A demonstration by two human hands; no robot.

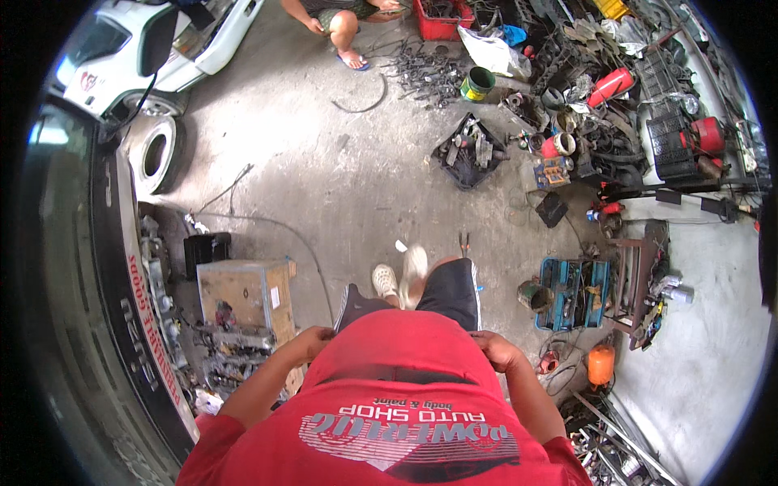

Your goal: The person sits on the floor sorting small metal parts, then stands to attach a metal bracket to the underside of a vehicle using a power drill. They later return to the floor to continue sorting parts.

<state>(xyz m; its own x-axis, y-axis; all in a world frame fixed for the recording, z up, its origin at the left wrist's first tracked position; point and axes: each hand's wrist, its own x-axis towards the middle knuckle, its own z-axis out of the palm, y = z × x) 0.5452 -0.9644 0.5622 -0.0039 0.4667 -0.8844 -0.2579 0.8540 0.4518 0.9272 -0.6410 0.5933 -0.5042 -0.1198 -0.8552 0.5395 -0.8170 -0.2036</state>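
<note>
My left hand [312,343] is at the left side of my waist, against the hem of my red shirt [397,344]. Its fingers are curled in and partly hidden by the cloth. On the other side, my right hand [498,350] is also bent in at the waist, touching the shirt's edge above my dark shorts [450,289]. Whether the fingers grip the shirt or the shorts is hidden. Pliers with dark and orange handles [464,244] lie on the floor ahead of my feet in light clogs [386,281].
A wooden box [235,287] stands at left, beside metal parts and a dark vehicle. A blue toolbox [571,293] and orange tank [600,364] are at right. Farther off are a crate of parts [470,151], a tire [156,154], a white car [121,49] and a crouching person [344,32].
</note>
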